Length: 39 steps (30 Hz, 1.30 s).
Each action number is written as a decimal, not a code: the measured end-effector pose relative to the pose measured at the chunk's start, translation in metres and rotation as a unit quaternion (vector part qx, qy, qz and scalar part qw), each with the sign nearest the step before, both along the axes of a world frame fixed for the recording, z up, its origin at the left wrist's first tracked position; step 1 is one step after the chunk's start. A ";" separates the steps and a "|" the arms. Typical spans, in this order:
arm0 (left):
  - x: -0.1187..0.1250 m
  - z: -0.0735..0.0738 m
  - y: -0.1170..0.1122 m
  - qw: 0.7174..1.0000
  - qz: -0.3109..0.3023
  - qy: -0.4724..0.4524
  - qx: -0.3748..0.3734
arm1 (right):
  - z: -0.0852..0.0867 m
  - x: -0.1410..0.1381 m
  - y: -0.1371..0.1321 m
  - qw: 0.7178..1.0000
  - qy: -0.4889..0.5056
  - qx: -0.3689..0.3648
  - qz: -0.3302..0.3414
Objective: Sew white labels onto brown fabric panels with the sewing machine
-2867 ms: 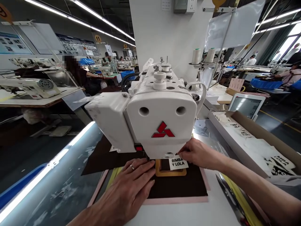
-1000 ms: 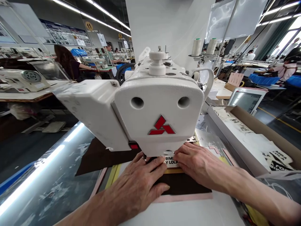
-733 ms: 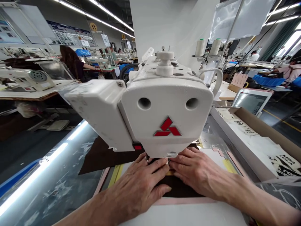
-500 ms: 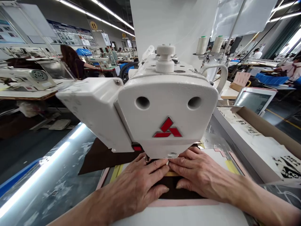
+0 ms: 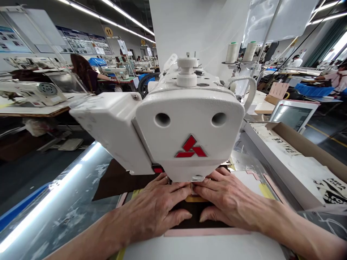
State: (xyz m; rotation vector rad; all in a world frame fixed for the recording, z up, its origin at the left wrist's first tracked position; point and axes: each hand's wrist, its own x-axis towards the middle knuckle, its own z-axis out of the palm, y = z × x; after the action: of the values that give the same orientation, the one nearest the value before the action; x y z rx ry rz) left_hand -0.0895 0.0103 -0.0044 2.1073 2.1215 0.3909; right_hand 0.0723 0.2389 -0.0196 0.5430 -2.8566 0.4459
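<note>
left grip [image 5: 159,202]: shiny ring [image 5: 166,178] | right grip [image 5: 226,196]: ungloved | forearms [image 5: 105,227]: bare

Beneath the white sewing machine head [image 5: 189,119], a dark brown piece [image 5: 195,216] is covered by the flattened left hand [image 5: 159,202] and right hand [image 5: 227,198], whose fingertips are held close together beside an amber strip [image 5: 195,199]. Along the right edge of the desk [image 5: 73,213], printed white labels [image 5: 334,186] are held in a long box [image 5: 282,177]. Beyond the left edge, a blue bin [image 5: 21,209] is partly seen.
</note>
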 end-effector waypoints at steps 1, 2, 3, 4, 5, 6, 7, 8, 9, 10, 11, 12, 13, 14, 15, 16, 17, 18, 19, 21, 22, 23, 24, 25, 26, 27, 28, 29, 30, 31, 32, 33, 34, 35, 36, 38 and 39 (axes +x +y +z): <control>0.000 0.000 0.001 1.000 0.003 -0.007 -0.009 | 0.001 0.000 0.000 1.000 -0.001 0.000 0.000; 0.000 0.001 0.002 1.000 0.005 -0.014 -0.018 | 0.002 -0.001 -0.001 1.000 -0.004 -0.002 0.001; 0.000 0.001 0.002 1.000 0.007 -0.019 -0.024 | 0.003 -0.001 -0.001 1.000 -0.009 -0.004 0.000; 0.000 0.002 0.003 0.999 0.009 -0.020 -0.027 | 0.004 -0.002 -0.002 1.000 -0.014 -0.007 0.000; 0.001 0.002 0.003 0.999 0.012 -0.019 -0.029 | 0.006 -0.002 -0.003 1.000 -0.018 -0.010 -0.002; 0.001 0.002 0.002 0.999 0.016 -0.016 -0.031 | 0.008 -0.002 -0.004 1.000 -0.020 -0.013 -0.003; 0.001 0.001 0.002 0.999 0.020 -0.010 -0.033 | 0.009 -0.002 -0.004 1.000 -0.021 -0.014 -0.003; 0.002 0.000 0.001 0.999 0.024 -0.003 -0.035 | 0.009 -0.002 -0.004 1.000 -0.020 -0.015 -0.002; 0.002 -0.002 0.000 0.999 0.027 0.005 -0.036 | 0.009 -0.002 -0.005 1.000 -0.020 -0.013 -0.002; 0.003 -0.004 -0.002 0.999 0.029 0.013 -0.033 | 0.009 -0.001 -0.004 1.000 -0.021 -0.010 -0.002; 0.003 -0.006 -0.003 0.999 0.028 0.020 -0.024 | 0.009 -0.001 -0.004 1.000 -0.023 -0.005 -0.001; 0.003 -0.008 -0.004 0.999 0.025 0.026 -0.013 | 0.008 0.000 -0.004 1.000 -0.023 -0.001 -0.002; 0.002 -0.009 -0.005 0.999 0.018 0.031 -0.001 | 0.007 0.000 -0.003 1.000 -0.023 0.004 -0.003; 0.001 -0.010 -0.006 0.999 0.011 0.035 0.007 | 0.006 0.001 -0.003 1.000 -0.021 0.008 -0.004; 0.000 -0.010 -0.006 0.999 0.003 0.037 0.011 | 0.006 0.001 -0.003 1.000 -0.019 0.012 -0.003; -0.001 -0.009 -0.006 0.999 -0.004 0.036 0.012 | 0.006 0.002 -0.002 1.000 -0.015 0.013 -0.001; -0.002 -0.007 -0.005 0.999 -0.008 0.032 0.009 | 0.006 0.002 -0.002 1.000 -0.012 0.013 0.002; -0.003 -0.005 -0.004 1.000 -0.013 0.027 0.005 | 0.006 0.002 -0.001 1.000 -0.011 0.013 0.005; -0.004 -0.003 -0.002 1.000 -0.017 0.022 0.000 | 0.007 0.003 -0.001 1.000 -0.012 0.012 0.008; -0.004 0.001 0.001 0.999 -0.025 0.020 -0.006 | 0.007 0.003 0.001 1.000 -0.018 0.011 0.012; -0.004 0.003 0.002 0.999 -0.028 0.022 -0.010 | 0.007 0.003 0.002 1.000 -0.021 0.012 0.014; -0.003 0.003 0.003 0.999 -0.029 0.026 -0.015 | 0.007 0.002 0.003 0.999 -0.025 0.013 0.016; -0.003 0.003 0.004 0.999 -0.029 0.029 -0.019 | 0.008 0.002 0.004 0.999 -0.027 0.014 0.017; -0.003 0.003 0.004 0.999 -0.027 0.032 -0.022 | 0.008 0.001 0.005 0.999 -0.028 0.014 0.018; -0.003 0.002 0.004 0.999 -0.024 0.034 -0.023 | 0.008 0.001 0.005 0.999 -0.030 0.014 0.018; -0.004 0.001 0.003 0.999 -0.022 0.035 -0.021 | 0.009 0.000 0.005 0.999 -0.033 0.012 0.018; -0.004 0.000 0.002 0.999 -0.020 0.037 -0.016 | 0.009 0.000 0.004 0.999 -0.035 0.010 0.017; -0.004 -0.002 0.000 0.999 -0.020 0.041 -0.009 | 0.010 0.000 0.004 0.999 -0.037 0.008 0.017; -0.005 -0.003 -0.002 0.999 -0.022 0.047 -0.001 | 0.011 0.000 0.003 0.999 -0.038 0.006 0.016; -0.005 -0.003 -0.004 0.998 -0.024 0.055 0.009 | 0.011 0.000 0.003 0.999 -0.038 0.005 0.014; -0.005 -0.004 -0.008 0.997 -0.025 0.064 0.019 | 0.011 0.000 0.002 0.999 -0.036 0.005 0.013; -0.005 -0.005 -0.012 0.997 -0.024 0.074 0.030 | 0.011 0.000 0.002 0.999 -0.033 0.005 0.012; -0.005 -0.006 -0.017 0.996 -0.021 0.080 0.039 | 0.010 0.000 0.002 0.999 -0.031 0.006 0.010; -0.005 -0.006 -0.022 0.995 -0.018 0.084 0.047 | 0.010 0.001 0.002 1.000 -0.029 0.006 0.008; -0.004 -0.007 -0.028 0.995 -0.014 0.084 0.052 | 0.009 0.001 0.002 1.000 -0.029 0.005 0.007; -0.004 -0.010 -0.040 0.995 -0.004 0.079 0.058 | 0.007 0.002 0.003 1.000 -0.030 0.000 0.006; -0.004 -0.011 -0.045 0.995 0.000 0.076 0.061 | 0.006 0.001 0.003 1.000 -0.031 -0.003 0.006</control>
State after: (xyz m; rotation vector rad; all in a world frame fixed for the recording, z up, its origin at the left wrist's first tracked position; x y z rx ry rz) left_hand -0.0931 -0.0348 -0.0154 2.2716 2.2326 0.3800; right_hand 0.0737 0.2422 -0.0133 0.5536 -2.9108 0.4819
